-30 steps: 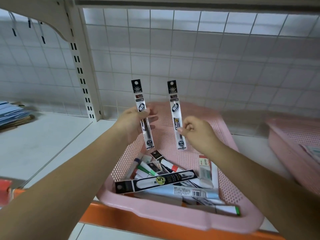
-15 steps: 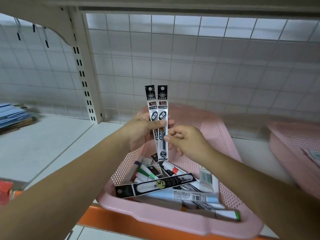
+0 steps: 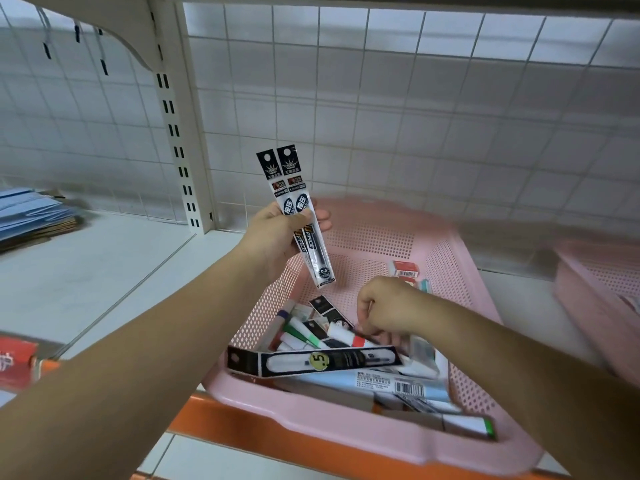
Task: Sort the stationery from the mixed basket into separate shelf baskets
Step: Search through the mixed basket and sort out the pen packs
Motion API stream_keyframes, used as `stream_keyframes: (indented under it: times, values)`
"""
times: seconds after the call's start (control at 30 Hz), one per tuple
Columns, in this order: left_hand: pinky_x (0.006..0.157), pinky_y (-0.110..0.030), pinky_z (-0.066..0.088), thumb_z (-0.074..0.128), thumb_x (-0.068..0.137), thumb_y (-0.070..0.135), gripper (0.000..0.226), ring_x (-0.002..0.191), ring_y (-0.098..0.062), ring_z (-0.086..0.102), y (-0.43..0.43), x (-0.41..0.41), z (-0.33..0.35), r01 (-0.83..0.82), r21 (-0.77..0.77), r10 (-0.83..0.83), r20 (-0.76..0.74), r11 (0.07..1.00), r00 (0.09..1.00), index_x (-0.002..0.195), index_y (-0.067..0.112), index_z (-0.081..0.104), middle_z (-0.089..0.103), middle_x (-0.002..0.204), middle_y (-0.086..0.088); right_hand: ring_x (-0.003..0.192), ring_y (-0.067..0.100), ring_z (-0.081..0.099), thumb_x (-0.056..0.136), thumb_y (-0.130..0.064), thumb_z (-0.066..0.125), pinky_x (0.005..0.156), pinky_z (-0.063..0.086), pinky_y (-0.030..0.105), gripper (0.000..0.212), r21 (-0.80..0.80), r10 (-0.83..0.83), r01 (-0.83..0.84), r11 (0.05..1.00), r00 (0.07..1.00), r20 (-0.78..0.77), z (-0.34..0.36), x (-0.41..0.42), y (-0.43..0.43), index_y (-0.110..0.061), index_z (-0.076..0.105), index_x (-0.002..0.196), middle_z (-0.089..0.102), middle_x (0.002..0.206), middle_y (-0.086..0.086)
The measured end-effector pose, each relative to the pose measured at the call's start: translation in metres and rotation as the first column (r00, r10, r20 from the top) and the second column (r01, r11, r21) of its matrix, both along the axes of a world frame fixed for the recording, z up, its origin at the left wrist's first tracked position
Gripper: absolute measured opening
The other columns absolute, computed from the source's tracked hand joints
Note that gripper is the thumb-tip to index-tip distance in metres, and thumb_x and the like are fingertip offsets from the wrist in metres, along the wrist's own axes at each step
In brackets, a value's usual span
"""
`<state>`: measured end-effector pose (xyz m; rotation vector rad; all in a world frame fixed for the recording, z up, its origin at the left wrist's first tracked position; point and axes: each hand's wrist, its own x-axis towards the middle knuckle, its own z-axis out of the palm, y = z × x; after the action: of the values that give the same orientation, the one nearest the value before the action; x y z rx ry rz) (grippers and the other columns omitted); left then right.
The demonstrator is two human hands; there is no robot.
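My left hand grips two black-and-white pen refill packs, held side by side and upright above the back left of the pink mixed basket. My right hand is down inside the basket with curled fingers over the pile, touching a white marker with a red band; I cannot tell whether it has hold of anything. A long black pen pack marked 0.5 lies across the heap of markers and boxes. Red-and-white erasers lie at the back of the basket.
A second pink basket stands to the right on the white shelf. Blue booklets are stacked far left. The shelf has an orange front edge, a wire grid back and a slotted upright post.
The two refill packs came together and now sit in my left hand alone. My right hand let go and dropped down into the basket's pile.
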<state>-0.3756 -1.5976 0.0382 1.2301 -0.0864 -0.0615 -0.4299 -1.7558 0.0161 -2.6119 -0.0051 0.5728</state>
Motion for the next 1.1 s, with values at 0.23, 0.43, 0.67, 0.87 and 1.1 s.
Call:
stream_keyframes:
  times: [0.23, 0.43, 0.67, 0.87, 1.1]
  values:
    - [0.077, -0.033, 0.056, 0.045, 0.092, -0.005, 0.016, 0.078, -0.02, 0.069, -0.001, -0.001, 0.001, 0.044, 0.012, -0.044, -0.023, 0.999, 0.999, 0.098, 0.006, 0.056, 0.069, 0.088, -0.011, 0.037, 0.011, 0.044, 0.081, -0.028, 0.072, 0.041, 0.037, 0.021, 0.03, -0.004, 0.045, -0.046, 0.999, 0.993, -0.105, -0.002, -0.002, 0.005, -0.005, 0.053, 0.082, 0.053, 0.056, 0.005]
    - [0.078, -0.034, 0.056, 0.046, 0.092, -0.005, 0.016, 0.08, -0.021, 0.069, 0.0, -0.001, 0.001, 0.043, 0.025, -0.042, -0.038, 0.999, 0.998, 0.099, 0.005, 0.055, 0.069, 0.088, -0.011, 0.053, 0.012, 0.044, 0.083, -0.021, 0.069, 0.05, 0.033, 0.021, 0.032, 0.028, -0.008, 0.005, 1.0, 0.996, 0.087, 0.005, 0.002, 0.006, -0.012, 0.045, 0.064, 0.045, 0.061, 0.0]
    - [0.073, -0.034, 0.057, 0.045, 0.093, -0.005, 0.015, 0.073, -0.021, 0.069, 0.001, -0.001, 0.002, -0.008, 0.026, 0.009, -0.059, 1.0, 0.998, 0.1, 0.004, 0.055, 0.068, 0.085, -0.012, 0.056, 0.017, 0.041, 0.085, -0.013, 0.056, 0.052, 0.027, 0.025, 0.028, 0.472, -0.415, 0.172, 0.865, 0.775, 0.477, 0.018, 0.005, -0.005, 0.015, 0.057, 0.089, 0.051, 0.068, 0.017]
    - [0.069, -0.032, 0.054, 0.05, 0.092, -0.001, 0.014, 0.065, -0.017, 0.067, -0.007, -0.01, 0.003, 0.175, 0.215, -0.165, -0.065, 0.961, 0.984, 0.085, 0.008, 0.058, 0.069, 0.066, -0.001, 0.045, 0.006, 0.042, 0.089, -0.004, 0.053, 0.045, 0.033, 0.018, 0.02, 0.664, -0.394, 0.02, 0.748, 0.818, 0.42, 0.025, -0.002, -0.003, -0.012, 0.061, 0.072, 0.057, 0.059, -0.001]
    - [0.074, -0.032, 0.053, 0.048, 0.094, 0.005, 0.018, 0.077, -0.016, 0.064, -0.012, -0.02, 0.003, 0.323, 0.29, -0.33, -0.025, 0.901, 0.944, 0.09, 0.019, 0.059, 0.067, 0.086, -0.002, 0.044, -0.003, 0.052, 0.084, 0.003, 0.062, 0.044, 0.039, 0.008, 0.019, 0.728, -0.407, -0.067, 0.683, 0.793, 0.454, 0.019, 0.004, -0.002, -0.015, 0.057, 0.078, 0.056, 0.065, -0.001]
